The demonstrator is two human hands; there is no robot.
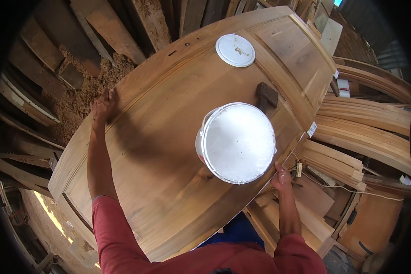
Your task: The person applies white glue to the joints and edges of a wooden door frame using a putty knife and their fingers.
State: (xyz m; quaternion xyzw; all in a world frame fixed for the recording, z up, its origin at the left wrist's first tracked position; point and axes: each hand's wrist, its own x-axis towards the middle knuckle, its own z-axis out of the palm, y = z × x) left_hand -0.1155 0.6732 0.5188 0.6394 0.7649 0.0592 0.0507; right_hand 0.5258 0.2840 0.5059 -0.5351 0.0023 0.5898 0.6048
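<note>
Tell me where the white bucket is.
In the head view, the white bucket sits right of centre on the wooden panel, beside the dark block and up-left of the right hand.

Dark, dusty planks (107,29) crowd the upper left of the frame, with a heap of brown wood shavings (77,112) among them. At lower left, a bright streak of light (52,217) crosses the brown floor (34,230). Pale timber (365,137) is stacked at right, below grey corrugated sheeting (390,50) at upper right.
</note>
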